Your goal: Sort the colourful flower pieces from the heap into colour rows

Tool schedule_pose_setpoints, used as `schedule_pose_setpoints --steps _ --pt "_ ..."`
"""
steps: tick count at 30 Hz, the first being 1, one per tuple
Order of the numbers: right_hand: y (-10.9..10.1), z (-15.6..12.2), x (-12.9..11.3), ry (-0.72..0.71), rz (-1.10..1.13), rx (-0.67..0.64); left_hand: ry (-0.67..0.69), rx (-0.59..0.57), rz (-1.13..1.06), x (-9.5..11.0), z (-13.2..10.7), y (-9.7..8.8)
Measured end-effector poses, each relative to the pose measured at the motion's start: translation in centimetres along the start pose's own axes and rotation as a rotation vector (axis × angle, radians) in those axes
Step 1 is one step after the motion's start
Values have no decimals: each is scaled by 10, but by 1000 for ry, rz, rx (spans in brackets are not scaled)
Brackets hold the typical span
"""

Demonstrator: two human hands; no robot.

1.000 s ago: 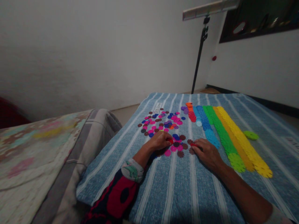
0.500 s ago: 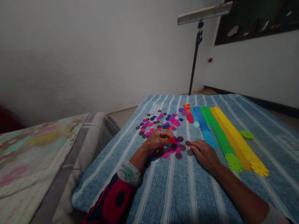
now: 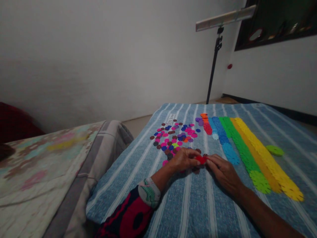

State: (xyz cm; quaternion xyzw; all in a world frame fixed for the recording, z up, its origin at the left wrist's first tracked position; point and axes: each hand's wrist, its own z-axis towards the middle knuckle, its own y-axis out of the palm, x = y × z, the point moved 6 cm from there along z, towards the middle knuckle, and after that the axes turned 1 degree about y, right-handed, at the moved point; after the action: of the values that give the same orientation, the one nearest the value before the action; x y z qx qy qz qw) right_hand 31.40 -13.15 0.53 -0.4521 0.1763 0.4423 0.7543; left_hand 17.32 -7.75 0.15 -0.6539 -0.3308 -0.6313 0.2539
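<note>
My left hand is closed in a pinch on red notched discs, how many I cannot tell. Fingers of my right hand are pinched together at the right edge of the same red pieces, meeting the left hand. Below and behind the hands lie loose notched discs in pink, brown, dark blue and other colours, partly covered by the left hand. To the right, overlapping discs form rows: a short orange-red row, a blue row, a green row and a yellow row.
A blue-and-white striped cloth covers the table. A lime-green disc stack lies beyond the yellow row. At left stands a surface with a patterned cover. A black stand rises behind the table.
My hands have come together over the cloth, the left moving right with the red discs. The right hand's fingers now meet them. The view has shifted slightly left.
</note>
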Motion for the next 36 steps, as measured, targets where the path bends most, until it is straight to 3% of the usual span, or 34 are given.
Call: schedule_pose_setpoints --steps 3,7,17,28,36 --pt "2 -1 -3 26 57 -23 -7 41 -23 -8 3 1" --pt "5 -1 -4 47 74 -68 -27 3 -7 -12 3 4" --pt "10 -3 -4 -6 -49 -127 -46 2 -14 -11 0 6" --pt "10 -5 -6 -173 -234 -104 -111 -4 -66 -11 0 3" --pt "9 -6 -25 -353 -333 -79 -172 6 -29 -8 -4 3"
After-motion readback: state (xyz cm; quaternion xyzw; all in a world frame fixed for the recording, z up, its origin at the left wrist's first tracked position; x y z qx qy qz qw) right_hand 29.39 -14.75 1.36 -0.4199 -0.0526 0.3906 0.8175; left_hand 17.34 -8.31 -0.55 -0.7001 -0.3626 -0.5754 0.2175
